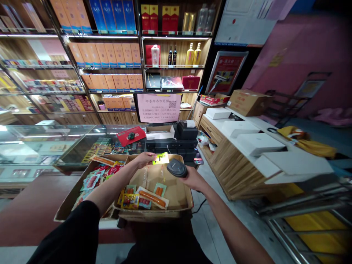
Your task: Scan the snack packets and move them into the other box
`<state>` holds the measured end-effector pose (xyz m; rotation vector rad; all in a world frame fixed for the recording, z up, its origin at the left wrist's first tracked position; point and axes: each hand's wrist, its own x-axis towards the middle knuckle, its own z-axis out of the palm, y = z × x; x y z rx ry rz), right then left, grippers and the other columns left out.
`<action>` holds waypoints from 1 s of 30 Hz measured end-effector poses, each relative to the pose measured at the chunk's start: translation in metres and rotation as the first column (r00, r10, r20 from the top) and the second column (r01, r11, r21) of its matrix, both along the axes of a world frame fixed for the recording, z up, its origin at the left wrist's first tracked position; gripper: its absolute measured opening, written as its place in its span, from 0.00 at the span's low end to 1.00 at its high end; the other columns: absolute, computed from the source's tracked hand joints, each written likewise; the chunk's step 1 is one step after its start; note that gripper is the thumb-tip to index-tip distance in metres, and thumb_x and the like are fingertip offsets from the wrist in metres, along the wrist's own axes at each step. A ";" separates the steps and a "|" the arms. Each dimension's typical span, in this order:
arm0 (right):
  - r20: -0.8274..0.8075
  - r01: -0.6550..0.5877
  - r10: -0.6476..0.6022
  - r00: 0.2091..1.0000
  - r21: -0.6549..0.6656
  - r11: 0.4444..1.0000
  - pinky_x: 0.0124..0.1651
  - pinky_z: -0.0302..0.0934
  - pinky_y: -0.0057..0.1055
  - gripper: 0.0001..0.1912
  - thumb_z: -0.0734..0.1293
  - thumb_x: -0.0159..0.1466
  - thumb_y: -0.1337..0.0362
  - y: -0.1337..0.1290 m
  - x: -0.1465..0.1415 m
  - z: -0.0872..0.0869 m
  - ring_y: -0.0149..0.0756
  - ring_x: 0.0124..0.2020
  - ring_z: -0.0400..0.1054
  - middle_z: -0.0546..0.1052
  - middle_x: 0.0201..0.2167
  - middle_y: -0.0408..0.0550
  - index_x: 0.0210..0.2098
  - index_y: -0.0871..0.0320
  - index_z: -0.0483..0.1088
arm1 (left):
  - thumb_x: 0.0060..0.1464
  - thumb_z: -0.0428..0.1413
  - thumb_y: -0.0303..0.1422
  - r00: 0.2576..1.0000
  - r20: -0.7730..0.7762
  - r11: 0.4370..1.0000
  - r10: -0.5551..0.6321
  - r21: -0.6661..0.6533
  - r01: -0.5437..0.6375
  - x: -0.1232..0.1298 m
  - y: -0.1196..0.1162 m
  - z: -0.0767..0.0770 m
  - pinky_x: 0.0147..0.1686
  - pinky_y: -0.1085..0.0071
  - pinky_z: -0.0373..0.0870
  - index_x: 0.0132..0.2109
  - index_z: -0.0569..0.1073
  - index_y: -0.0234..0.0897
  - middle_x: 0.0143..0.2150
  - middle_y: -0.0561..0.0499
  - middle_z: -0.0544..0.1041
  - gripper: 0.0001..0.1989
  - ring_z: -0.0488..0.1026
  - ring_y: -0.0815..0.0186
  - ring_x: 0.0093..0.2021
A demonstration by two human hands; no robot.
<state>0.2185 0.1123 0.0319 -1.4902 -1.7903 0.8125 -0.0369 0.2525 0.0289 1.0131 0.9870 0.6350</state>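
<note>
Pinched in my left hand [145, 159] is a small yellow snack packet [161, 158], brightly lit, above the far part of a cardboard box [176, 196]. My right hand [194, 178] grips a dark barcode scanner [176, 168], its head pointing left at the packet with a small gap between them. Low in that box lie several packets, among them a long wrapped sausage [152, 197] and a yellow packet [130, 201]. A second cardboard box [64, 208] on the left is filled with mixed snack packets [90, 181]; my left forearm covers part of it.
Behind the boxes stand a monitor with a pink sign [158, 108] and a black receipt printer [187, 131]. A glass counter [33, 146] runs left, with a red envelope [131, 136] on it. White boxes [254, 143] sit on the right-hand cabinet. Shelves of bottles and cartons line the back.
</note>
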 end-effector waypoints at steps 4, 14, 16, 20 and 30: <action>-0.007 -0.003 0.003 1.000 0.008 1.000 0.48 0.70 0.38 0.18 0.71 0.53 0.66 -0.001 -0.001 0.001 0.49 0.46 0.78 0.83 0.43 0.52 0.44 0.59 0.78 | 0.27 0.77 0.32 0.998 -0.058 1.000 0.011 0.002 -0.011 0.000 -0.001 0.004 0.37 0.74 0.72 0.34 0.81 0.31 0.32 0.48 0.82 0.23 0.78 0.67 0.34; 0.029 -0.035 0.034 0.999 0.025 0.999 0.51 0.71 0.41 0.22 0.71 0.54 0.61 0.009 -0.002 -0.001 0.51 0.49 0.78 0.83 0.47 0.54 0.48 0.59 0.77 | 0.17 0.78 0.36 0.985 -0.078 0.988 0.155 0.002 -0.156 -0.058 -0.016 0.001 0.32 0.74 0.69 0.31 0.79 0.32 0.29 0.52 0.80 0.28 0.75 0.70 0.30; 0.056 -0.041 0.041 0.998 0.000 0.999 0.49 0.71 0.42 0.21 0.71 0.54 0.58 0.013 -0.002 -0.004 0.52 0.47 0.78 0.83 0.45 0.55 0.45 0.59 0.78 | 0.17 0.78 0.37 0.972 -0.089 0.976 0.216 -0.002 -0.217 -0.087 -0.024 0.001 0.32 0.74 0.69 0.31 0.79 0.32 0.28 0.51 0.80 0.28 0.75 0.69 0.29; 0.044 -0.049 0.050 0.998 -0.037 0.998 0.48 0.72 0.40 0.21 0.70 0.54 0.54 0.023 0.002 -0.014 0.51 0.47 0.79 0.84 0.43 0.54 0.44 0.59 0.78 | 0.21 0.78 0.36 0.928 -0.103 0.934 0.357 0.008 -0.358 -0.157 -0.044 0.006 0.31 0.75 0.68 0.31 0.79 0.31 0.28 0.50 0.80 0.26 0.75 0.70 0.29; 0.068 -0.008 0.011 0.998 -0.042 0.999 0.42 0.73 0.40 0.18 0.70 0.51 0.53 0.028 -0.001 -0.011 0.52 0.41 0.80 0.85 0.37 0.54 0.37 0.57 0.79 | 0.26 0.78 0.32 0.699 -0.092 0.705 0.709 0.108 -0.701 -0.262 -0.084 0.019 0.34 0.72 0.74 0.35 0.78 0.31 0.32 0.47 0.81 0.25 0.77 0.68 0.30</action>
